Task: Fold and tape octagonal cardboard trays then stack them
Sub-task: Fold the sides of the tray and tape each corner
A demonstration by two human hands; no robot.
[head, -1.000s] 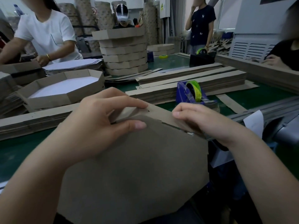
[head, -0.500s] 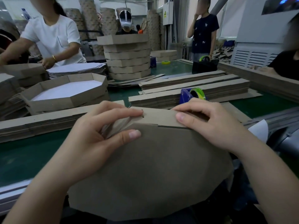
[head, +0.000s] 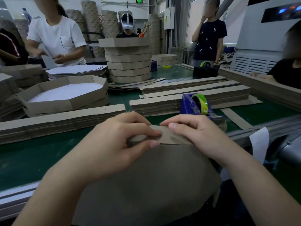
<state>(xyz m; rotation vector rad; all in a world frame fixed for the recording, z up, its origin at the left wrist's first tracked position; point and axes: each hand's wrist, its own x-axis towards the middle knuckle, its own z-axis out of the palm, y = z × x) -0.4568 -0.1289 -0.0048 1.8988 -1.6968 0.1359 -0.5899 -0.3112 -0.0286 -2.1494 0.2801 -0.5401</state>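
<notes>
The step in hand seems to be the folding: the cardboard tray (head: 146, 185) lies bottom-up at the near edge of the worktop (head: 32, 157), partly over the person's lap, and both hands work on its far side wall. The left hand (head: 114, 144) pinches the folded flap between thumb and fingers, and the right hand (head: 200, 137), just beside it, has its fingers curled over the same flap and presses it down where two pieces overlap. No tape is visible on this joint, so I judge that the next move calls for one hand to keep the overlap closed while the other reaches for tape. The blue tape dispenser (head: 195, 105) stands close behind the right hand, an easy reach with nothing between. Behind it lie piles of flat cardboard strips (head: 187, 101), and another long pile (head: 57, 121) runs to the left. A finished tray (head: 65, 101) with a white inside sits on the left, and a tall stack of trays (head: 128, 62) stands further back, well apart. To stack the new tray there, the person must pass over the strips. Other people work around the worktop.
</notes>
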